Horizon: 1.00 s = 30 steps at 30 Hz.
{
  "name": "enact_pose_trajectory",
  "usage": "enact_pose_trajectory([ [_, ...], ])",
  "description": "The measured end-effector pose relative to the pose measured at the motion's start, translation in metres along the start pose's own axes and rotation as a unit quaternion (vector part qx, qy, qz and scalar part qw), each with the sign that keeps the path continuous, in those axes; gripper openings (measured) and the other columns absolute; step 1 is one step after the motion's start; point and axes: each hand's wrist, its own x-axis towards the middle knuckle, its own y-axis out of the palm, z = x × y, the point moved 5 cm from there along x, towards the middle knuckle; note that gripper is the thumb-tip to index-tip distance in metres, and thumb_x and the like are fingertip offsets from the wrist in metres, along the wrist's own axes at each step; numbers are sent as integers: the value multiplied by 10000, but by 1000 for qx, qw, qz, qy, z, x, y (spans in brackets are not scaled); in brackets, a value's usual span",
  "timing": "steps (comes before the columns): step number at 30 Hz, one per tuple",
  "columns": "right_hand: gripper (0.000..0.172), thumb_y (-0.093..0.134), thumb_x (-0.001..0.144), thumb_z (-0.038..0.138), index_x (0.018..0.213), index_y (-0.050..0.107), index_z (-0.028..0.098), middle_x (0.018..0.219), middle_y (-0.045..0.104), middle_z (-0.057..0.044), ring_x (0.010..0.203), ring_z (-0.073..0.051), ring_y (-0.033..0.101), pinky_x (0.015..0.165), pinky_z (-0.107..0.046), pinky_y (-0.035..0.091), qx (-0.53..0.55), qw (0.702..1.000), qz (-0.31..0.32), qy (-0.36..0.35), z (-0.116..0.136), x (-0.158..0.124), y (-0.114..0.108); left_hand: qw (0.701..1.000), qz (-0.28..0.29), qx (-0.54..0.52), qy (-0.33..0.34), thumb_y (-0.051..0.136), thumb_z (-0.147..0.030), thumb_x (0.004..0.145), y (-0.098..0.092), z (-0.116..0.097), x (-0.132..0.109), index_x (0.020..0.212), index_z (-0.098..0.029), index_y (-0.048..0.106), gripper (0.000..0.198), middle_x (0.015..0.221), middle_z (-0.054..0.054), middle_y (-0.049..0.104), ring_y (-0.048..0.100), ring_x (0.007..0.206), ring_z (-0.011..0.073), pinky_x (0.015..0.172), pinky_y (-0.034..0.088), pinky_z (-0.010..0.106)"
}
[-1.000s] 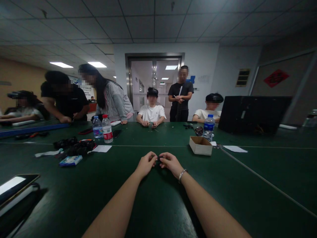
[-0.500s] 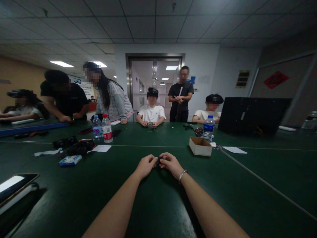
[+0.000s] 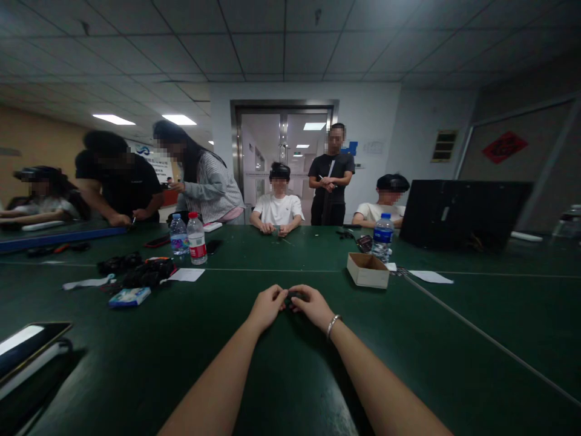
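Note:
My left hand (image 3: 267, 306) and my right hand (image 3: 311, 304) meet fingertip to fingertip just above the green table (image 3: 290, 375). Between them is a small black object (image 3: 288, 299), mostly covered by the fingers, so its kind does not show. The left thumb and forefinger are pinched together at its left side. On its other side the right fingers curl over it, also closed. A silver bracelet (image 3: 333, 326) circles my right wrist.
An open cardboard box (image 3: 367, 275) stands ahead to the right, before a water bottle (image 3: 382, 236) and a black monitor (image 3: 465, 213). Ahead left are two bottles (image 3: 196, 242), black gear (image 3: 147, 270) and a blue packet (image 3: 129, 297). A phone (image 3: 31, 345) lies near left. Several people are around the table.
The right fingers have shifted and now cover more of the black object. Across the table, the person in the striped top has lifted a hand off the tabletop.

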Motion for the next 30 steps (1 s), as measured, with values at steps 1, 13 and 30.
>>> enact_pose_trajectory([
  [1, 236, 648, 686, 171, 914, 593, 147, 776, 599, -14, 591, -115, 588, 533, -234, 494, -26, 1000, -3, -3, 3, -1, 1, 1000, -12, 12, 0, 383, -531, 796, -1, 0, 0, 784, -168, 553, 402, 644, 6, 554, 515, 611, 137, 590, 365, 234],
  [13, 219, 667, 624, 119, 828, 664, 198, 792, 634, -16, 670, -154, 591, 595, -245, 481, -130, 991, -22, -10, -1, 7, 4, 997, -59, 37, -19, 424, -514, 785, -7, -3, -2, 876, -197, 578, 364, 743, 16, 584, 518, 666, 147, 571, 349, 224],
  [30, 234, 636, 599, 91, 815, 659, 176, 799, 622, -19, 686, -156, 555, 662, -273, 448, -234, 968, -74, -60, 8, 4, 2, 999, -43, 9, -32, 418, -550, 774, 0, 14, 4, 830, -164, 563, 416, 691, 21, 583, 519, 625, 141, 575, 364, 226],
])
